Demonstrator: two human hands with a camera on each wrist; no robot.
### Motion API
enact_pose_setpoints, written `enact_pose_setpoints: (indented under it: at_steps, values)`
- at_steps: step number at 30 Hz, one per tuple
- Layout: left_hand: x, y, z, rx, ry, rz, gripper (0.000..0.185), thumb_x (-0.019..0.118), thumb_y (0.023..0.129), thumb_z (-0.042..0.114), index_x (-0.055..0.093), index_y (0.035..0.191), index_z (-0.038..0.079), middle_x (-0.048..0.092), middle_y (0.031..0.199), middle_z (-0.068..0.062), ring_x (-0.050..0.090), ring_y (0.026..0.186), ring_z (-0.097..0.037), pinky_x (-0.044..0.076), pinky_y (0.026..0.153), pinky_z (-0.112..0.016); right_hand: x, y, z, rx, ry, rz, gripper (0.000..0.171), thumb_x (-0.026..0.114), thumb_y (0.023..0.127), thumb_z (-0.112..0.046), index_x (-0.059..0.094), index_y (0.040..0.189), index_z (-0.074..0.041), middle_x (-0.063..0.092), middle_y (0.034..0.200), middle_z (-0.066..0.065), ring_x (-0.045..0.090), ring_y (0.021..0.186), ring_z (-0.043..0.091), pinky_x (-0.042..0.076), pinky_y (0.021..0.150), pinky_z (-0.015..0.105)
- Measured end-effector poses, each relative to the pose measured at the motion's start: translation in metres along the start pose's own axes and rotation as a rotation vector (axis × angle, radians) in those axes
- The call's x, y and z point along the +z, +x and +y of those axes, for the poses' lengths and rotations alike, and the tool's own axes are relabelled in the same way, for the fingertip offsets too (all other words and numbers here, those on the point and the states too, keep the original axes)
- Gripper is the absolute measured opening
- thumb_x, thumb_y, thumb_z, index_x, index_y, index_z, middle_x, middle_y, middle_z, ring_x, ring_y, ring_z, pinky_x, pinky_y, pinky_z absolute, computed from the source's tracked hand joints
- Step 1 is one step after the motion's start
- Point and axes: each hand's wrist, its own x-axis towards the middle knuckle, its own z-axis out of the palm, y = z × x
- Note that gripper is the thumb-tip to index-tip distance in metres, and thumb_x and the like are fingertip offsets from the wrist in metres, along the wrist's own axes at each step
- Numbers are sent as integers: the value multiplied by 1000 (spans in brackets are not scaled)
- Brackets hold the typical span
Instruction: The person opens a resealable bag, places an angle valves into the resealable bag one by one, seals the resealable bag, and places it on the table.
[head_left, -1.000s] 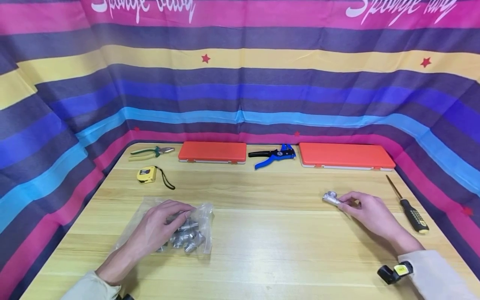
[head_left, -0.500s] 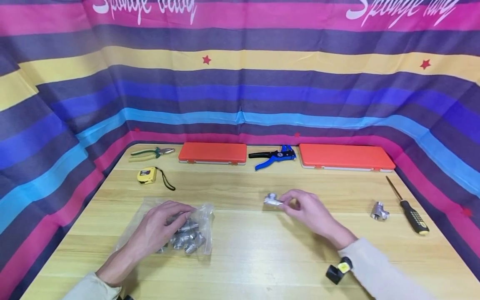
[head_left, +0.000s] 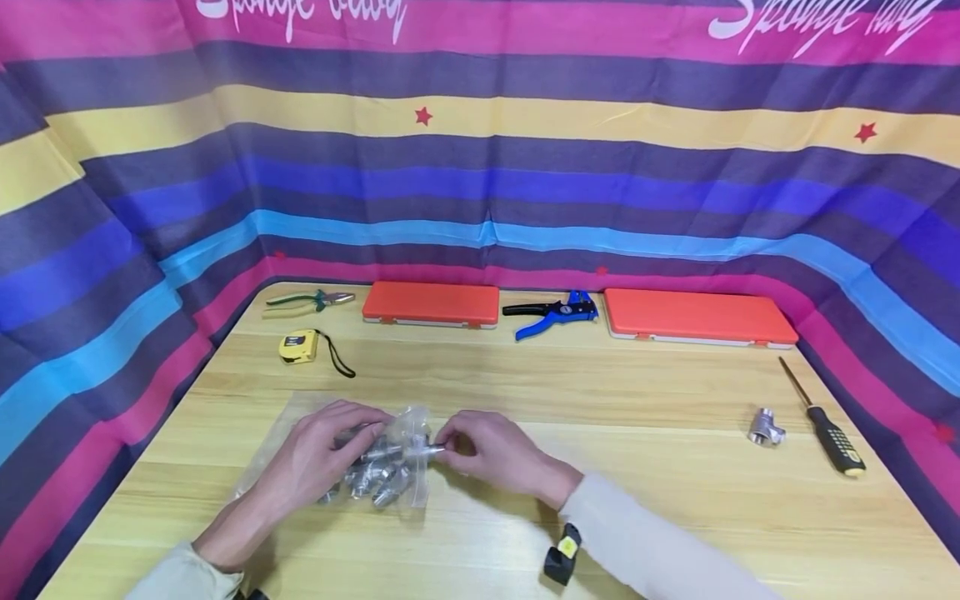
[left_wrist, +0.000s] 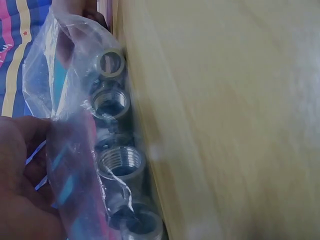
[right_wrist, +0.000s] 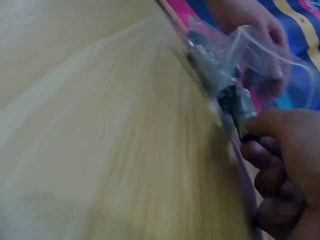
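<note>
A clear plastic bag (head_left: 390, 471) full of several threaded metal pipe fittings (left_wrist: 120, 162) lies on the wooden table (head_left: 645, 508) at the front left. My left hand (head_left: 360, 421) rests on top of it, fingers curled over the plastic (left_wrist: 75, 150). My right hand (head_left: 446, 442) pinches one small metal fitting (head_left: 427, 448) at the bag's right edge, where its opening seems to be. In the right wrist view that fitting (right_wrist: 242, 107) sits just beyond my thumb (right_wrist: 280, 130), against the bag.
A loose metal tee fitting (head_left: 763, 427) lies at the right, beside a black-and-yellow screwdriver (head_left: 825, 421). Along the back are pliers (head_left: 307, 300), a yellow tape measure (head_left: 298, 347), two orange cases (head_left: 431, 302) (head_left: 697, 317) and a blue wire stripper (head_left: 555, 312). Striped cloth surrounds the table.
My right hand has carried a fitting from the right side of the table leftward to the bag. The tee fitting by the screwdriver came into view behind it. The left hand stayed put.
</note>
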Motion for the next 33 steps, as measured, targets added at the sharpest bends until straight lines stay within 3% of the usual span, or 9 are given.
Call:
enact_pose_setpoints:
  at_steps: [5,9,15,17,20,24,28,31,33]
  values:
    - [0,-1,0,1,10,2,18,77,102,16,83,117,25,81,114,10,75,106,-13,67,89,-41,15,19,-14,5,-65,10,17,75,105,-32,76,115,-18,70,96,-12,57,83,-1,53,81,19]
    - [-2,-2,1,-14,26,-1,19,77,102,16,83,118,26,81,116,10,76,108,-16,66,91,-45,24,26,-23,-26,-105,3,21,71,108,-36,76,123,-22,69,98,-12,59,86,1,52,79,19]
    - [-2,0,3,-31,18,-13,19,76,104,18,83,118,27,81,116,10,76,109,-17,66,92,-47,16,13,-18,-16,-85,-6,34,71,107,-36,73,138,-22,78,127,-8,72,115,7,59,106,31]
    - [-1,0,4,-25,18,-8,19,76,103,17,83,118,27,81,116,9,76,109,-17,65,93,-48,5,2,-8,8,-36,17,33,72,107,-33,73,137,-18,79,126,-6,72,112,7,59,106,32]
    - [0,1,4,-24,24,-4,18,76,103,18,83,117,27,81,116,10,76,109,-16,65,94,-48,-18,-20,12,26,52,89,30,74,105,-25,75,132,-12,80,119,-1,68,83,1,63,83,27]
    - [0,2,5,-30,26,-9,17,76,104,19,83,117,28,81,115,10,76,109,-16,65,94,-48,-60,-57,46,104,99,217,27,78,101,-17,76,126,-8,80,111,2,51,59,0,51,55,21]
    - [0,3,6,-31,29,-11,17,75,104,19,84,116,28,81,114,11,75,108,-14,65,93,-46,-103,-101,72,280,41,332,27,78,102,-22,76,127,-10,76,97,1,42,55,4,42,48,24]
    - [-1,3,6,-36,34,-14,17,75,105,19,84,116,28,81,114,12,75,108,-14,65,93,-46,-128,-137,83,400,-52,428,28,75,105,-30,76,127,-13,75,91,4,43,54,7,41,48,28]
    - [-1,2,7,-40,39,-19,17,75,105,20,84,116,28,81,114,12,75,109,-14,65,93,-46,-141,-159,90,461,-113,502,29,74,106,-33,77,126,-13,78,96,6,48,56,6,42,51,29]
